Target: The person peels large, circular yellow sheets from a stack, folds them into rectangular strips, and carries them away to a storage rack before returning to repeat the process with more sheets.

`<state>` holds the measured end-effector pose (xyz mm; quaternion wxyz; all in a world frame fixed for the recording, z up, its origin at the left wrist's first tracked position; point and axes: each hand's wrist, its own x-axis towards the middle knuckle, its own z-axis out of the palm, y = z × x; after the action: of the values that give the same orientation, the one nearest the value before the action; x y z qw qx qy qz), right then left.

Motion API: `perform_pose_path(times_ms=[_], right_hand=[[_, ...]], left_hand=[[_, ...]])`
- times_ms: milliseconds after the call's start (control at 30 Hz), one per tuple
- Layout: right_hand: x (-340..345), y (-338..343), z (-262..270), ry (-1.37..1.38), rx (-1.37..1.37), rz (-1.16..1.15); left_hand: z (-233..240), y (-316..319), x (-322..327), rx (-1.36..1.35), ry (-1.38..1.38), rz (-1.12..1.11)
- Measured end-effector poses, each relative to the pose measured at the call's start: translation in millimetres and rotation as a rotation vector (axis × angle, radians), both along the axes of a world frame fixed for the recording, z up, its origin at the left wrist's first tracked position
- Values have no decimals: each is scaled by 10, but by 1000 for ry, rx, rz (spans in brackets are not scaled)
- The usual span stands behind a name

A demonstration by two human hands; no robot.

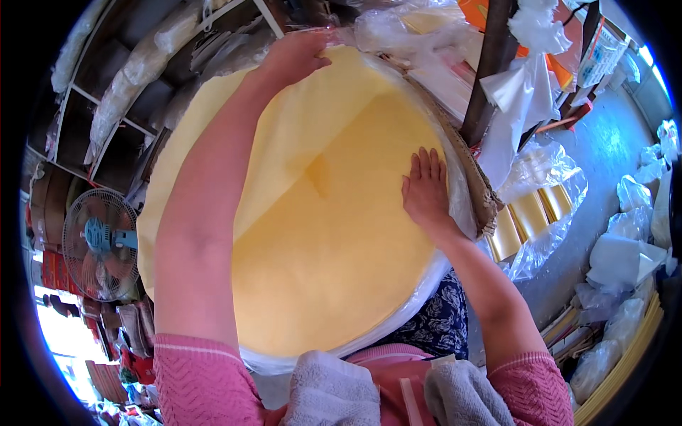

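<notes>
A wide stack of yellow paper sheets (330, 266) lies right before me, with clear plastic wrap (421, 282) around its near and right edges. A paler area of paper covers its upper left, meeting the deeper yellow along a slanting line. My left hand (295, 56) reaches to the stack's far edge, its thumb near the paper's rim. Its other fingers are mostly hidden, so a grip on the sheet cannot be made out. Flat on the paper near the right edge rests my right hand (429, 194), fingers slightly apart and holding nothing.
Torn cardboard (474, 191) runs along the stack's right side, beside a dark post (487, 74). Gold sheets (527, 221) in plastic lie at the right, near more plastic wrapping (618, 261). An electric fan (100, 242) and shelving (80, 122) stand at the left.
</notes>
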<state>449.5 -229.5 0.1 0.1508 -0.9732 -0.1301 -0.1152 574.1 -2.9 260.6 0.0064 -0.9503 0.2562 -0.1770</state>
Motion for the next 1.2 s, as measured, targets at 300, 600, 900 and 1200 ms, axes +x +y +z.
perform_pose_path(times_ms=[300, 600, 900, 1200], right_hand=[[83, 200, 187, 33, -76, 47], [619, 1498, 570, 31, 645, 528], [970, 1692, 482, 159, 670, 534], [957, 1726, 259, 48, 630, 639]], left_hand=[[152, 200, 94, 19, -39, 77], [249, 180, 52, 90, -89, -31], [244, 232, 160, 193, 40, 127], [143, 511, 322, 120, -126, 17]])
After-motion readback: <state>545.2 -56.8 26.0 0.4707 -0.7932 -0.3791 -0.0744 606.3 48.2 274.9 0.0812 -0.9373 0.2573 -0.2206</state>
